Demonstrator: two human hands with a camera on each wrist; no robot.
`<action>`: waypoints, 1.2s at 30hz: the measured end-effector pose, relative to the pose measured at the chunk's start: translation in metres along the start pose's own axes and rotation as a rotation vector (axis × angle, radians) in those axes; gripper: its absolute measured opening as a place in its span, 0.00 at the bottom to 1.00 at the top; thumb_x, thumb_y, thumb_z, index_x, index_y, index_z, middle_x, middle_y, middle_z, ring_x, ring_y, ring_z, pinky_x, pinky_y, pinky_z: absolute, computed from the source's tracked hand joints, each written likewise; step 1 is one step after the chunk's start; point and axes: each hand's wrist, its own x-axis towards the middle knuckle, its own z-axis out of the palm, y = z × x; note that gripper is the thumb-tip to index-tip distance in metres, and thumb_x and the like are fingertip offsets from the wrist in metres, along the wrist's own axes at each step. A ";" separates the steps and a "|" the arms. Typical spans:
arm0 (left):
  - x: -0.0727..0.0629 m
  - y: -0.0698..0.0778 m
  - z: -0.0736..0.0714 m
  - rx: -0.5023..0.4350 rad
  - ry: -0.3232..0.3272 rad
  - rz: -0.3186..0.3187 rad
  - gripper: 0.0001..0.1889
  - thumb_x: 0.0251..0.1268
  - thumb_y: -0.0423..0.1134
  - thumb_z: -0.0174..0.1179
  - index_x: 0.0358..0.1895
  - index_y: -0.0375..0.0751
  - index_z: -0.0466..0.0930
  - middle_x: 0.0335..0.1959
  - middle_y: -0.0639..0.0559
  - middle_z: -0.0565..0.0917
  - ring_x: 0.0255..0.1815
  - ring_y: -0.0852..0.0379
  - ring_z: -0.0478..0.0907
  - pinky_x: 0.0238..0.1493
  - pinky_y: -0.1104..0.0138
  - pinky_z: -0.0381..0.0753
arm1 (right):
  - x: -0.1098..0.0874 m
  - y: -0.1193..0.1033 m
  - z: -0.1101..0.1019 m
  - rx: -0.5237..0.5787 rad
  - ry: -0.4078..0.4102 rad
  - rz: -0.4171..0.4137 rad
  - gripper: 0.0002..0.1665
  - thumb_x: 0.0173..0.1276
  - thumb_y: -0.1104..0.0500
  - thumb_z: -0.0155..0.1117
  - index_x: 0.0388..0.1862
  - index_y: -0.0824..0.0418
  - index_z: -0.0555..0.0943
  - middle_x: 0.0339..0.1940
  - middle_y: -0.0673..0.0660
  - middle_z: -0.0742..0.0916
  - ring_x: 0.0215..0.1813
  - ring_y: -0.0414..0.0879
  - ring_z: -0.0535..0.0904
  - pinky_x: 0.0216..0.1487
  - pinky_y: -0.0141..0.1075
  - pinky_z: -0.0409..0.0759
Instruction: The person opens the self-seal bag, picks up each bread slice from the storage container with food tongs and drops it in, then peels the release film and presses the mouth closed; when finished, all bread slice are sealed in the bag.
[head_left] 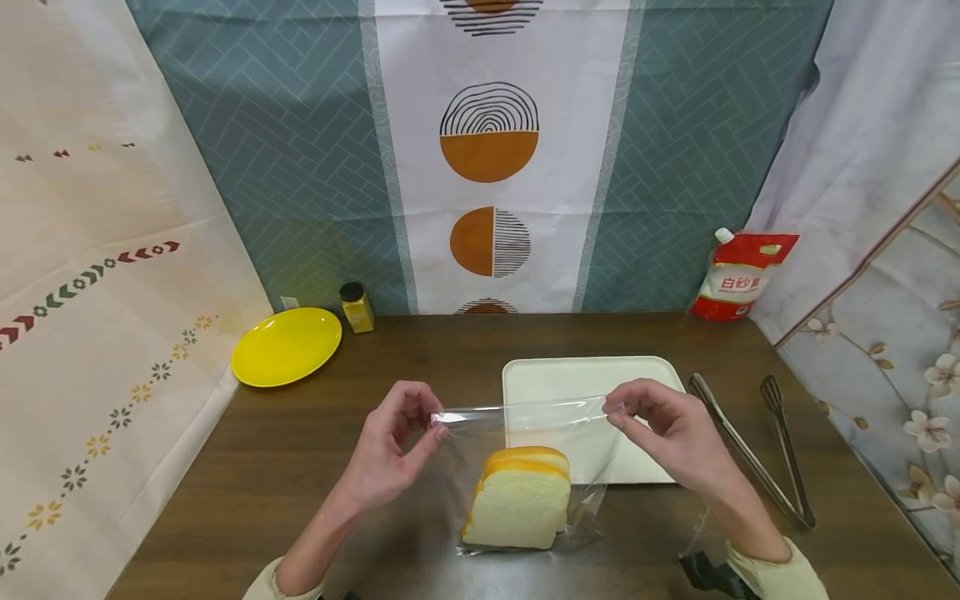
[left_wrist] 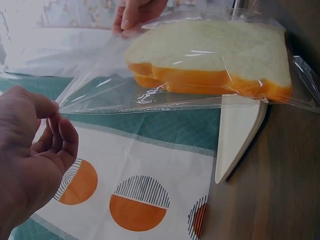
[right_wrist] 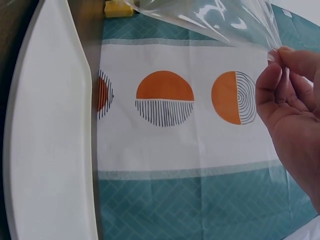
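Note:
Slices of bread [head_left: 519, 507] with orange crust lie inside a clear plastic bag [head_left: 592, 500], low in the head view and large in the left wrist view. My left hand [head_left: 393, 442] pinches one top corner of the bag between thumb and forefinger. At the opposite top corner, my right hand [head_left: 671, 433] pinches the film the same way, seen also in the right wrist view. The bag's upper edge is stretched taut between both hands. Behind the bag, partly covered by it and by the right hand, lies a white rectangular tray [head_left: 592, 379].
Metal tongs [head_left: 795, 467] lie on the table right of the tray. A yellow plate [head_left: 287, 347] and a yellow bottle with a black cap [head_left: 357, 310] are at the back left. A red and white pouch [head_left: 735, 279] stands at the back right, near the curtain.

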 end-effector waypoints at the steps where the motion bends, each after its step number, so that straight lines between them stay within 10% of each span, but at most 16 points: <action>1: 0.000 0.000 0.000 0.005 -0.001 -0.002 0.21 0.59 0.17 0.64 0.51 0.34 0.69 0.38 0.47 0.77 0.34 0.54 0.75 0.37 0.70 0.81 | 0.000 0.000 0.000 -0.006 0.003 -0.011 0.19 0.58 0.80 0.68 0.45 0.63 0.83 0.35 0.57 0.86 0.32 0.43 0.78 0.24 0.32 0.75; 12: -0.002 -0.002 0.003 -0.002 0.003 0.020 0.24 0.58 0.15 0.63 0.57 0.31 0.70 0.35 0.47 0.76 0.34 0.54 0.74 0.38 0.70 0.80 | 0.000 0.000 -0.001 -0.003 -0.005 -0.071 0.30 0.58 0.84 0.64 0.60 0.71 0.74 0.38 0.59 0.87 0.35 0.44 0.84 0.30 0.30 0.79; 27: -0.003 -0.001 0.016 -0.045 0.092 -0.158 0.09 0.61 0.23 0.67 0.41 0.36 0.81 0.36 0.44 0.84 0.35 0.52 0.81 0.42 0.66 0.83 | -0.001 0.001 -0.002 0.011 -0.010 -0.123 0.32 0.55 0.87 0.63 0.59 0.71 0.76 0.38 0.60 0.87 0.40 0.44 0.84 0.40 0.29 0.81; 36: -0.006 0.006 0.019 -0.032 0.074 -0.122 0.10 0.61 0.22 0.66 0.42 0.38 0.83 0.35 0.43 0.86 0.35 0.48 0.83 0.43 0.65 0.84 | 0.026 -0.027 -0.005 -0.419 -0.186 -0.232 0.20 0.54 0.68 0.75 0.45 0.55 0.83 0.41 0.44 0.86 0.45 0.41 0.81 0.48 0.37 0.76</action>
